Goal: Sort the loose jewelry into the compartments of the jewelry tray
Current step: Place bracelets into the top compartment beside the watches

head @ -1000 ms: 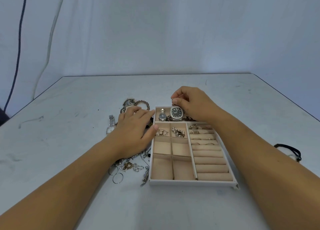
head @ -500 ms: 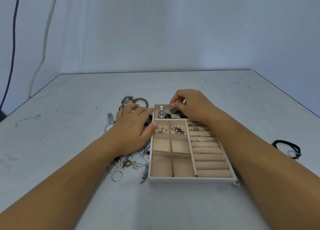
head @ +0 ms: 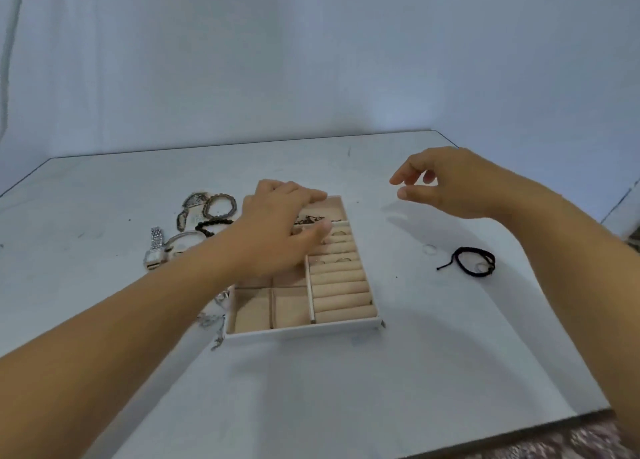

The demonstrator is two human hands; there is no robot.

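The white jewelry tray (head: 301,331) with beige compartments lies in the middle of the table. My left hand (head: 277,230) lies flat over its far left compartments with straight fingers, hiding what is inside them. A dark chain (head: 306,220) shows in the far compartment, and rings (head: 343,259) sit in the ring rolls on the right. To the right of the tray's far end my right hand (head: 446,185) hovers above the table, fingers loosely curled and holding nothing. Loose pieces lie left of the tray: a silver watch (head: 154,251), a beaded bracelet (head: 220,206), a black bead bracelet (head: 211,224) and thin chains (head: 213,320).
A black cord bracelet (head: 474,261) lies on the table right of the tray, with a small clear ring (head: 429,249) beside it. The table's near right edge (head: 519,434) runs diagonally, with patterned floor beyond. A pale wall stands behind the table.
My right hand let go of the dark-faced watch in the far compartment and rose away to the right. My left hand moved from the loose pile onto the tray. The view shifted right.
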